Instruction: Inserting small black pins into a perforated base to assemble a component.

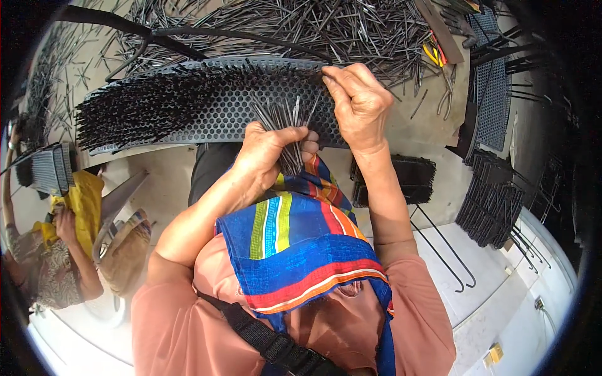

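A long grey perforated plate point(235, 125) lies across in front of me. Dark thin rods point(141, 103) stand packed in the holes of its left half and in a band along its far edge; many holes at the near right are bare. My left hand point(266, 150) is closed round a loose bundle of thin dark metal rods point(276, 116), over the plate's near edge. At the plate's far right end, my right hand point(362, 103) is closed in a pinch, thumb against fingers. Whatever it pinches is too small or hidden to make out.
Loose rods point(338, 28) lie heaped beyond the plate. Yellow-and-red-handled pliers point(434, 55) are at the far right. Black racks with long hooks point(489, 200) stand to the right. At the left, another person's hand point(64, 222) is near a yellow cloth point(88, 200).
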Demonstrator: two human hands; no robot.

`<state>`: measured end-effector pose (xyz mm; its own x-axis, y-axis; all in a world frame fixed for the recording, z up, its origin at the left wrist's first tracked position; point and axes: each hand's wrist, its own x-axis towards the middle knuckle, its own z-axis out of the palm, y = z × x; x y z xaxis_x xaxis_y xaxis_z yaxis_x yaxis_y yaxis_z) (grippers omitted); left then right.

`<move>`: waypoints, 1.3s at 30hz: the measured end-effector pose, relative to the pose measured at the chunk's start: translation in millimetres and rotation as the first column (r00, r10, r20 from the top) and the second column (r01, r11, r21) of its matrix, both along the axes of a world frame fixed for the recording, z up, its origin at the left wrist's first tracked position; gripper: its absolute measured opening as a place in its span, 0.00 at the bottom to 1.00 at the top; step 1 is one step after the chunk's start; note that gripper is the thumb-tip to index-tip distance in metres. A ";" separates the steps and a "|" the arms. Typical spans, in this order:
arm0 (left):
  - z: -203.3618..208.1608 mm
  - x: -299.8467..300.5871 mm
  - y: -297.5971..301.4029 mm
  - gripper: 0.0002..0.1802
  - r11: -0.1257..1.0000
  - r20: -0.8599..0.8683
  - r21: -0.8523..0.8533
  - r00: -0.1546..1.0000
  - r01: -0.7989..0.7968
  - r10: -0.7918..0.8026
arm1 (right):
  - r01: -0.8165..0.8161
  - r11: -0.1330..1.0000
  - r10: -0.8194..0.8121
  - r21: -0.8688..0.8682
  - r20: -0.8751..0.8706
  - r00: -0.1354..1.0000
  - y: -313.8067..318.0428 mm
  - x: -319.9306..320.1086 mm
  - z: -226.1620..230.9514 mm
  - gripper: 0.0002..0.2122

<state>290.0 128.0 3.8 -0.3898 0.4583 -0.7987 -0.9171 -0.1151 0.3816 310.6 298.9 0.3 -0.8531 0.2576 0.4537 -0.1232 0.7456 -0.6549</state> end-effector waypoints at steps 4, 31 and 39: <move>-1.5 -0.5 1.2 0.05 1.000 0.019 -0.002 1.000 -0.004 0.004 | 0.047 0.996 -0.042 0.080 -0.057 0.998 -2.3 10.1 -3.5 0.07; 6.2 9.8 13.6 0.06 0.998 -0.041 0.036 0.998 0.058 -0.057 | 0.288 0.345 0.124 -0.893 0.348 0.929 4.3 43.8 -2.5 0.03; 6.5 12.2 17.9 0.06 0.992 -0.111 0.034 0.987 0.118 -0.113 | 0.356 0.382 0.280 -0.853 0.474 0.835 -2.4 41.3 -4.1 0.03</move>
<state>302.2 145.9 10.4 -0.4158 0.5363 -0.7345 -0.8785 -0.0279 0.4770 351.9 296.5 -3.8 -0.8109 0.2592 -0.5247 0.4378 -0.3261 -0.8378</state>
